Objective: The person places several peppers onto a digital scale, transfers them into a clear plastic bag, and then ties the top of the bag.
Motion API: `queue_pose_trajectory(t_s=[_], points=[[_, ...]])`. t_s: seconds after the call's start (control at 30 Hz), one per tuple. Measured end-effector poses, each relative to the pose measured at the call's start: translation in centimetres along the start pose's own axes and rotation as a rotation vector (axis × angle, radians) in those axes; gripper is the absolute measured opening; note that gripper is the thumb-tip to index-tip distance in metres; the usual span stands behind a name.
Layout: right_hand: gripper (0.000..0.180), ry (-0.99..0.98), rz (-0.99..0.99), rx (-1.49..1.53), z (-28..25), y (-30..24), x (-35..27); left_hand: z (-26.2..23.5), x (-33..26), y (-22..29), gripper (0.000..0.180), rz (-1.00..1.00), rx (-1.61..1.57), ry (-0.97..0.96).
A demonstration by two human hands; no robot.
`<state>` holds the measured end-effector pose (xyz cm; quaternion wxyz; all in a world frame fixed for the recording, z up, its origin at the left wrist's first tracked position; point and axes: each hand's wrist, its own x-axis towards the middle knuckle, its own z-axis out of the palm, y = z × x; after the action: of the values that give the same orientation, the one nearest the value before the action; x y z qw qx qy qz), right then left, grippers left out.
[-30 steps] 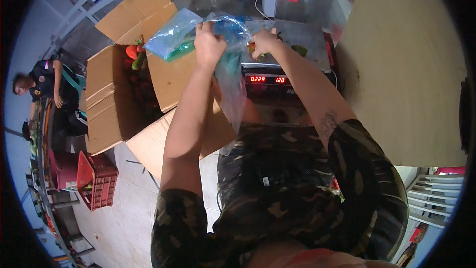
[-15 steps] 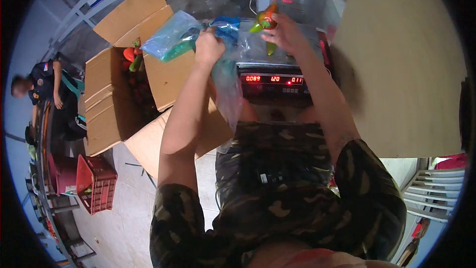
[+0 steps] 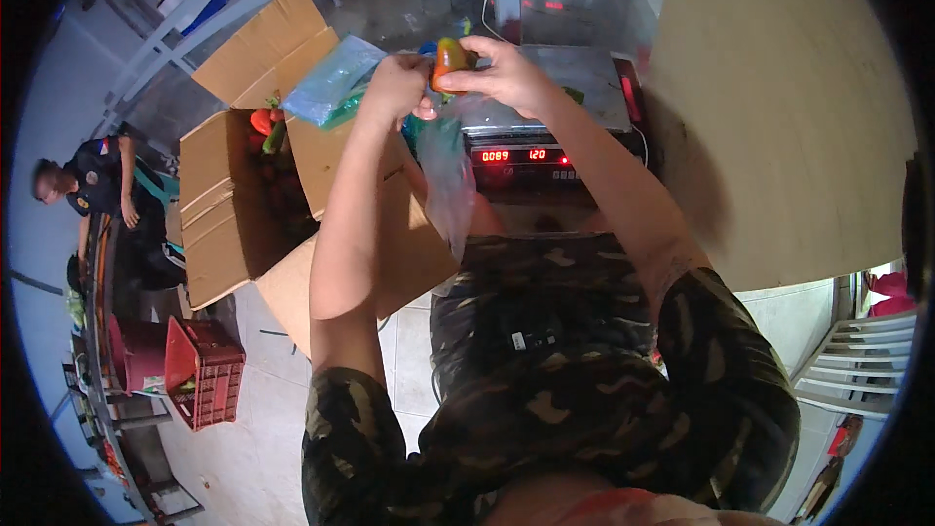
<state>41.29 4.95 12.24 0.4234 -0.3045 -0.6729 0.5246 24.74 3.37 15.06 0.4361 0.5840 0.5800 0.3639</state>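
Orange-green pepper (image 3: 449, 59) inside right grip (image 3: 507, 78)

From my end I take this for a produce shop or packing room, though I cannot tell which: I see a digital scale (image 3: 599, 78), plastic bagging (image 3: 331, 83), peppers (image 3: 264, 125) in a cardboard box (image 3: 214, 209), a red crate (image 3: 219, 385) and pale floor tiles (image 3: 258, 458).

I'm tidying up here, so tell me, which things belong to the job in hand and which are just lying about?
In use:
pepper, in the right hand
clear plastic bag, at the left hand
digital scale
probably the open cardboard box

Apparently just lying about:
red crate
maroon bin
white slatted rack
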Motion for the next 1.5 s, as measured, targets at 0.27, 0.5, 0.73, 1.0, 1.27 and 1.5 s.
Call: queue_pose_trajectory(t_s=[0.27,0.5,0.73,1.0,1.27,1.5], points=[[0.059,-0.155,-0.266,-0.926,-1.4,-2.3,1.3,1.4,0.1,1.5,0.021,0.011,-0.304,0.060],[0.043,-0.200,-0.393,-0.364,-4.7,-3.8,1.0,0.4,0.6,2.5,0.023,0.080,-0.315,0.160],[0.030,0.291,0.042,-0.929,-13.1,13.7,3.1,0.4,1.2,4.9,0.022,0.113,0.021,0.082],[0.041,0.290,0.540,-1.407,-7.4,14.3,3.0,-2.8,0.0,5.2,0.026,0.098,0.025,0.132],[0.036,0.347,0.575,-1.196,-6.7,11.5,3.9,-2.1,1.0,3.8,0.031,0.111,-0.044,0.140],[0.029,0.578,-0.398,0.006,-6.3,1.5,3.5,-1.7,2.7,3.8,0.032,0.097,-0.007,0.128]])
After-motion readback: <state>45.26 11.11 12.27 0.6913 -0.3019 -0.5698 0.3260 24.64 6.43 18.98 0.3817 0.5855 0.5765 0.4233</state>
